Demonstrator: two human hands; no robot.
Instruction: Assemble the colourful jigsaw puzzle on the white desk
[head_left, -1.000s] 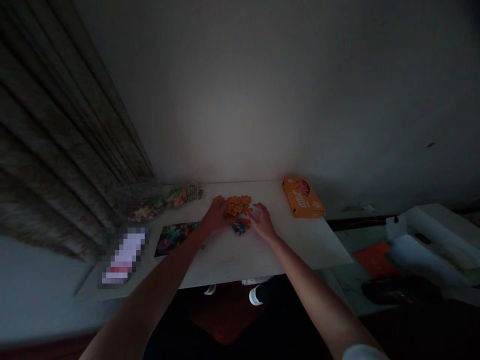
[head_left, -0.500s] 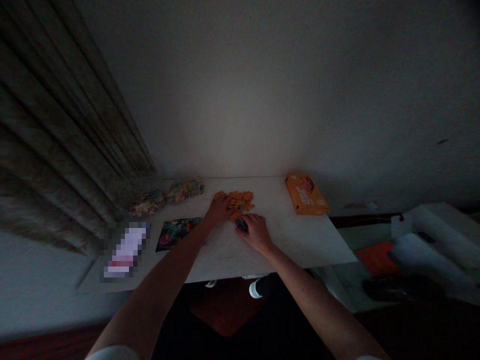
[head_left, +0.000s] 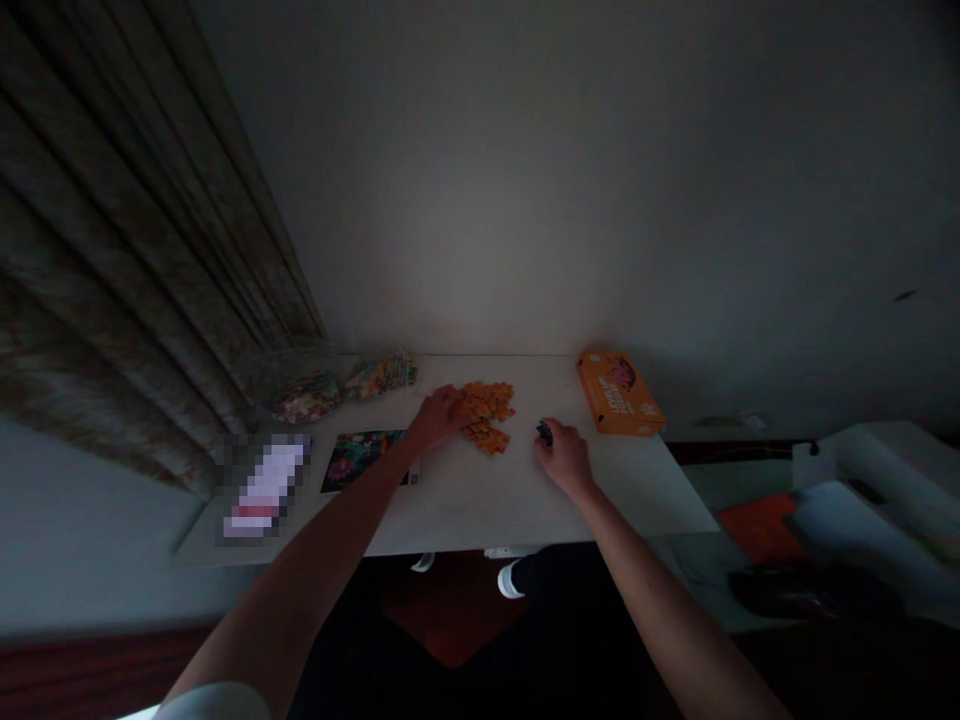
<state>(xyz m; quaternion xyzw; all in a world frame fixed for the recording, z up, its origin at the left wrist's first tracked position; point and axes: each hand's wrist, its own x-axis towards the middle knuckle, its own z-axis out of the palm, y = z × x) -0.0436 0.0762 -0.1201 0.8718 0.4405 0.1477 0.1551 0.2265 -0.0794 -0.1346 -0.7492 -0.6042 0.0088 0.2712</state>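
Note:
A pile of orange-backed jigsaw puzzle pieces (head_left: pixel 489 402) lies mid-table. My left hand (head_left: pixel 437 417) rests against the pile's left edge with its fingers reaching onto it; I see nothing held in it. To the right of the pile, my right hand (head_left: pixel 566 456) is closed over dark puzzle pieces (head_left: pixel 544 433) that show between thumb and fingers, low over the table. A colourful printed picture sheet (head_left: pixel 361 458) lies left of the pile, partly covered by my left forearm.
The white table (head_left: pixel 480 510) meets the wall at the back. Two clear bags of pieces, one bag (head_left: pixel 306 397) and another bag (head_left: pixel 384 373), lie at the back left. A blurred-out object (head_left: pixel 266 488) is at the left; an orange puzzle box (head_left: pixel 621 393) stands at the back right.
My right hand has moved right, away from the pile, with the dark pieces in it. My left hand stays at the pile's left edge. The view has shifted slightly.

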